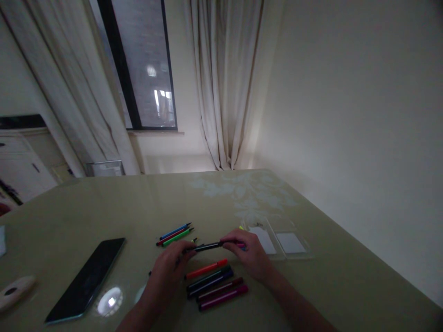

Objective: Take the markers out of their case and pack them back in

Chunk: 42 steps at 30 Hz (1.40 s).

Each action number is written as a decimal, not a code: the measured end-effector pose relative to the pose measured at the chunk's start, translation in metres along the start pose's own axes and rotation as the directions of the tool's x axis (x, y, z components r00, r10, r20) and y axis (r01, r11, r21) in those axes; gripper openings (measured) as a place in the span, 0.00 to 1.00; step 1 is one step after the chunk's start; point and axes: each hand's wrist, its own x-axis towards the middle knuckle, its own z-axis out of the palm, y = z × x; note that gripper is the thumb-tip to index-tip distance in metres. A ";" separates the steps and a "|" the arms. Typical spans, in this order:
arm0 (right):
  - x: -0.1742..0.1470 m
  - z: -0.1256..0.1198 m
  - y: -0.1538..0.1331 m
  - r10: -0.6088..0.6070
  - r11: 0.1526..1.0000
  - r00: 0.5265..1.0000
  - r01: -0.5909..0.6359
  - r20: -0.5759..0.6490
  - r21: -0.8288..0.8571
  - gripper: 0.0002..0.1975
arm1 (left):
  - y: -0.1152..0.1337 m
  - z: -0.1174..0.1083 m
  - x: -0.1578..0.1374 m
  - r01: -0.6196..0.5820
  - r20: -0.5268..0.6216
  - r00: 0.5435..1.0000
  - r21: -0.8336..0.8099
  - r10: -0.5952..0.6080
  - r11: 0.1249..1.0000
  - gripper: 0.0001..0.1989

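My left hand (168, 265) and my right hand (251, 256) pinch the two ends of a black marker (208, 246), held level just above the table. A yellow tip and a bit of pink show beside my right fingers; I cannot tell what they belong to. Below my hands lie an orange marker (206, 269), a dark green marker (207, 278), a dark blue marker (211, 284), a maroon marker (220, 290) and a magenta marker (224, 298). Behind my left hand rest a blue pen (175, 231), a red pen (173, 237) and a green pen (178, 237).
An open clear plastic case (285, 256) with white inserts lies to the right. On the left are a black phone or tablet (86, 281) and a whitish rounded object (16, 293). The table (138, 203) reaches the wall on the right; curtains (224, 83) and a window stand behind.
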 end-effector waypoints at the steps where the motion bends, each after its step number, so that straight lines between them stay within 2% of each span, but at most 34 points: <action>1: 0.000 0.000 0.000 0.013 1.000 1.000 -0.013 -0.004 0.007 0.08 | 0.001 0.000 0.000 0.001 -0.004 1.000 -0.007 -0.001 1.000 0.16; 11: -0.002 0.004 -0.006 0.055 0.998 0.998 -0.055 -0.016 0.017 0.07 | 0.005 0.005 -0.003 0.104 0.052 0.993 -0.027 -0.102 0.994 0.16; 15: 0.003 -0.002 -0.001 0.099 0.993 0.994 -0.102 0.050 0.060 0.10 | 0.004 0.008 -0.002 0.102 0.184 0.977 0.034 -0.107 0.994 0.15; 17: 0.007 -0.010 0.006 0.126 0.989 0.992 -0.124 -0.019 0.080 0.15 | 0.004 0.007 -0.003 0.058 0.221 0.973 0.071 -0.072 0.996 0.14; 19: 0.010 -0.019 0.015 0.125 0.991 0.980 -0.130 -0.155 -0.019 0.17 | 0.004 0.005 -0.003 0.002 0.224 0.974 0.131 -0.031 0.991 0.13; 21: 0.012 -0.027 0.026 0.103 0.956 0.963 -0.165 -0.249 -0.244 0.16 | 0.003 0.004 -0.004 -0.066 0.249 0.968 0.187 0.017 0.980 0.13; 24: 0.011 -0.030 0.037 0.107 0.813 0.966 -0.222 -0.236 -0.538 0.14 | -0.001 0.001 -0.002 -0.134 0.293 0.953 0.200 0.071 0.971 0.14; 27: 0.007 -0.023 0.041 0.115 0.714 0.978 -0.201 -0.171 -0.670 0.13 | -0.012 -0.010 0.004 -0.072 0.203 0.979 0.206 0.029 0.976 0.16; 30: 0.005 -0.015 0.041 0.087 0.679 0.987 -0.157 -0.133 -0.717 0.11 | -0.023 -0.024 0.009 0.038 0.106 0.992 0.246 -0.066 0.969 0.16; 34: 0.005 -0.010 0.038 0.090 0.659 0.990 -0.141 -0.109 -0.739 0.08 | -0.031 -0.037 0.011 0.109 0.100 0.985 0.274 -0.141 0.956 0.16; 38: 0.005 -0.009 0.037 0.102 0.661 0.990 -0.143 -0.101 -0.737 0.06 | -0.034 -0.041 0.010 0.141 -0.027 0.990 0.346 -0.140 0.928 0.18; 42: 0.004 -0.009 0.040 0.086 0.682 0.992 -0.127 -0.094 -0.720 0.05 | -0.042 -0.044 0.011 0.176 -0.062 0.984 0.391 -0.166 0.903 0.20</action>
